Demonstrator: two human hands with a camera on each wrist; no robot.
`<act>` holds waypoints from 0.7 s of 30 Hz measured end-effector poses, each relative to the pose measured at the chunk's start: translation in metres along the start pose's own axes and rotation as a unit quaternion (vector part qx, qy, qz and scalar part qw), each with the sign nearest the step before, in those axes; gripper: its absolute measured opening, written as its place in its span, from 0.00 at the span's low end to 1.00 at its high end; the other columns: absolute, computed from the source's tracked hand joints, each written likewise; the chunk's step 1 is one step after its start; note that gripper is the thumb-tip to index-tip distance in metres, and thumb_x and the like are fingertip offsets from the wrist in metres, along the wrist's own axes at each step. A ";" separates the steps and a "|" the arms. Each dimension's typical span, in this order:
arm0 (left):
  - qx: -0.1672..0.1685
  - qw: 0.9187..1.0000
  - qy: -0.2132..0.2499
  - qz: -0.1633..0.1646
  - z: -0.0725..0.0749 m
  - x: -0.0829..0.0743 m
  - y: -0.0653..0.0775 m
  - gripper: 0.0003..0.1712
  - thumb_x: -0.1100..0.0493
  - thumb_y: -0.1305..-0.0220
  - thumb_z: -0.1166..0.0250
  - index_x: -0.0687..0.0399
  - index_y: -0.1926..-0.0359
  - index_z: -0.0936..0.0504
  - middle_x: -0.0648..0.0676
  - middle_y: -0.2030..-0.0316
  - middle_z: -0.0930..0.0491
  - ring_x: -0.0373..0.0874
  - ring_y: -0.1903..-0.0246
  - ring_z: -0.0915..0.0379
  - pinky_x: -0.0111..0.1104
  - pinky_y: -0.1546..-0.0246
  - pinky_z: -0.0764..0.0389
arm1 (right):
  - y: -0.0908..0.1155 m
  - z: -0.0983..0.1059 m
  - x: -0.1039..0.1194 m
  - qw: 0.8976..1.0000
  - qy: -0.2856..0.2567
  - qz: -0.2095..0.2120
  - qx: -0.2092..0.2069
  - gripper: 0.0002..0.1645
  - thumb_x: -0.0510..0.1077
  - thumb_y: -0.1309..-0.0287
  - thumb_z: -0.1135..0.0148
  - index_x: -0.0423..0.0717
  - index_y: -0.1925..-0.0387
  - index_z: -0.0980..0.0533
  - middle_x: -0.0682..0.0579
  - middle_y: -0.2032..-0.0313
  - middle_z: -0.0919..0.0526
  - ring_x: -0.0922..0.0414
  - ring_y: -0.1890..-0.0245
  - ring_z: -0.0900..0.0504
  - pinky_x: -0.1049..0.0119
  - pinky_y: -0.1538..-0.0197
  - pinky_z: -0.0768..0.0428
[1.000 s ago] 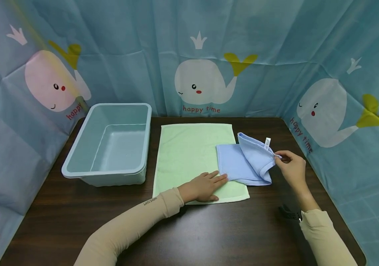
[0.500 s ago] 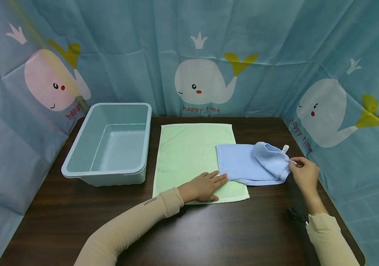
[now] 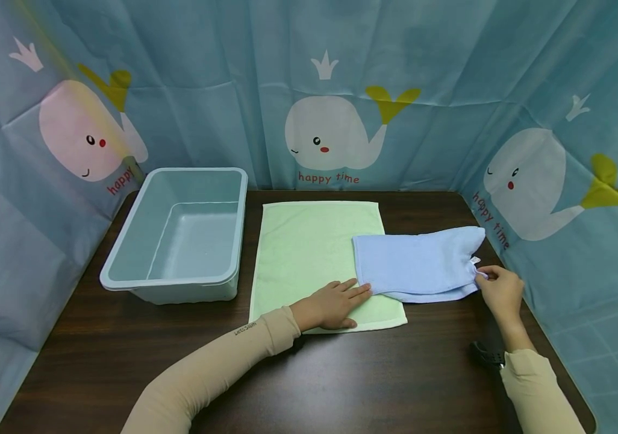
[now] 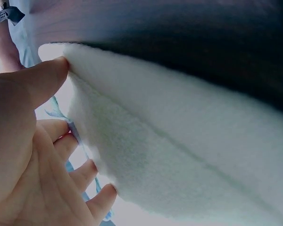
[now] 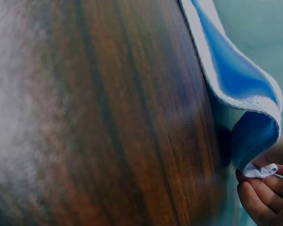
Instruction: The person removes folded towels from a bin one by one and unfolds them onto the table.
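Observation:
A light green towel [image 3: 314,247] lies flat on the table. Overlapping its right side is a folded light blue towel [image 3: 412,262], which stretches toward the right. My left hand [image 3: 336,304] rests on the green towel with fingers spread, its fingertips at the blue towel's left edge. At the blue towel's right end, my right hand [image 3: 502,293] pinches a corner near the small white label [image 3: 474,260]. In the right wrist view the blue towel [image 5: 236,66] hangs in a wavy fold from the pinching fingers [image 5: 262,195].
A blue-grey plastic tub [image 3: 173,283] stands on the left of the dark wooden table [image 3: 341,386]. A curtain [image 3: 206,90] printed with whales surrounds the table at the back and sides. A dark strap [image 3: 486,354] is on the right wrist.
My right hand has moved right with the blue towel's corner, and the turned-back flap has unfolded into a longer, flatter strip. My left hand has stayed in place.

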State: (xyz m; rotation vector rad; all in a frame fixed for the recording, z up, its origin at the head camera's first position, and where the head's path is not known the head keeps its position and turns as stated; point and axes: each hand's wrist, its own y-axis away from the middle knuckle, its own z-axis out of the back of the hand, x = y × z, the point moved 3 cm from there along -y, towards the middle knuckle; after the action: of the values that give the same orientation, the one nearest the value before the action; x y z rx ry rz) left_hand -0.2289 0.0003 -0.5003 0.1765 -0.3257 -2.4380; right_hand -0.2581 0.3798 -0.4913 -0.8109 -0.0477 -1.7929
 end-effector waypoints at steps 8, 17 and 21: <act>-0.013 1.000 0.011 -0.010 0.003 0.000 0.001 0.45 0.38 0.29 0.45 0.44 0.21 0.54 0.43 0.21 0.54 0.47 0.21 0.57 0.42 0.26 0.38 | -0.001 -0.001 -0.002 1.000 0.004 -0.008 0.013 0.10 0.37 0.46 0.36 0.34 0.65 0.14 0.37 0.72 0.14 0.66 0.80 0.33 0.69 0.73 0.36; -0.011 0.999 0.042 -0.009 0.005 0.001 0.001 0.43 0.40 0.29 0.44 0.44 0.21 0.52 0.44 0.21 0.51 0.47 0.21 0.56 0.43 0.25 0.39 | -0.001 -0.003 -0.002 1.000 -0.006 -0.015 0.025 0.10 0.39 0.45 0.35 0.36 0.64 0.14 0.38 0.70 0.13 0.72 0.80 0.33 0.74 0.75 0.35; -0.008 0.998 0.055 -0.008 0.006 0.001 0.001 0.42 0.41 0.28 0.45 0.44 0.21 0.51 0.45 0.21 0.50 0.47 0.21 0.56 0.43 0.25 0.40 | 0.000 -0.005 -0.001 0.999 -0.009 -0.017 0.025 0.10 0.39 0.45 0.35 0.36 0.64 0.14 0.38 0.70 0.13 0.72 0.80 0.33 0.74 0.75 0.35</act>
State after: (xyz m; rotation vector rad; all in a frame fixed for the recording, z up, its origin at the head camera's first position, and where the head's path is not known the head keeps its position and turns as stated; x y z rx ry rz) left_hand -0.2308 0.0002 -0.4943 0.3069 -0.2558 -2.4353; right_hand -0.2607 0.3791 -0.4958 -0.7944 -0.1193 -1.8087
